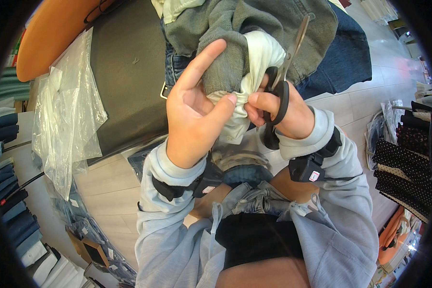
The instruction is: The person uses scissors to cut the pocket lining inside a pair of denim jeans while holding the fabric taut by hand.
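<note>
Grey denim trousers (225,72) are bunched up in front of me, with white lining cloth (261,50) turned out from them. My left hand (198,104) pinches the edge of the fabric between thumb and fingers, its index finger stretched along the denim. Opposite it, my right hand (277,104) grips the white cloth with thumb and forefinger. Black-handled scissors (289,57) hang on that same hand, their blades pointing up and away. Dark blue denim (345,54) lies beneath the grey garment.
A dark padded bench (133,72) supports the garments. On its left are clear plastic bags (66,115) and an orange rounded seat back (57,39). Folded clothes (18,219) line the left side; polka-dot fabric (403,172) hangs at right. Packaged items and an open cardboard box (88,250) sit lower left.
</note>
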`<state>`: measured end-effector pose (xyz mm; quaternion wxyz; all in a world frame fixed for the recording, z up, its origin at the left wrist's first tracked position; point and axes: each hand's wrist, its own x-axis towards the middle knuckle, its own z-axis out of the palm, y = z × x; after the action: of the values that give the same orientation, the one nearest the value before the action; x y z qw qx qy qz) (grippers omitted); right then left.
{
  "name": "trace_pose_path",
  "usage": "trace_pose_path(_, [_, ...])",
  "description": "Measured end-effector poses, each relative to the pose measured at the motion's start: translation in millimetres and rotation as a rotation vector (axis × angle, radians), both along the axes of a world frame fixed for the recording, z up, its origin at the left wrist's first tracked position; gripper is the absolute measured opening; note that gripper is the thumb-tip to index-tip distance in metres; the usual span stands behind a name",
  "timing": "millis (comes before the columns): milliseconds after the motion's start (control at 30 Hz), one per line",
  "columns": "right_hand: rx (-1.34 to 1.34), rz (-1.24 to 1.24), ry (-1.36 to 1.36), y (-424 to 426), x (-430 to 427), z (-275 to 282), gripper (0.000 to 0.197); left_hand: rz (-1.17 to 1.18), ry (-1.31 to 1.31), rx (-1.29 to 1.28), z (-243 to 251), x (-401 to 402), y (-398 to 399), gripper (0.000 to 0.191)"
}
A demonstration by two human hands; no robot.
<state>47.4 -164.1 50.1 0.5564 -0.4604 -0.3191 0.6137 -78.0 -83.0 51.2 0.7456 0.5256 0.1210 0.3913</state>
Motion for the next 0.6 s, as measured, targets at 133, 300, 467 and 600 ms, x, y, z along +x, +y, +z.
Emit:
trace_pose_path(133, [-0.112, -0.110, -0.216, 1.9, 2.1, 17.0, 0.032, 0.057, 0.063, 0.192, -2.7, 0.1, 0.1, 0.050])
trace_pose_path(300, [-0.133, -0.096, -0.314, 10.4, 4.0, 15.4, 0.036, 0.121, 0.134, 0.491, -3.1, 1.7, 1.0, 0.047])
trace_pose_path(467, [-0.005, -0.156, -0.187, 11.1, -6.2, 9.6, 0.020, 0.130, 0.046, 0.159, -2.1, -1.5, 1.1, 0.045])
trace_pose_path(600, [0.003, -0.212, -0.135, 6.4, -9.6, -2.1, 0.014, 0.054, 0.013, -0.123, 2.1, -4.0, -2.2, 0.043])
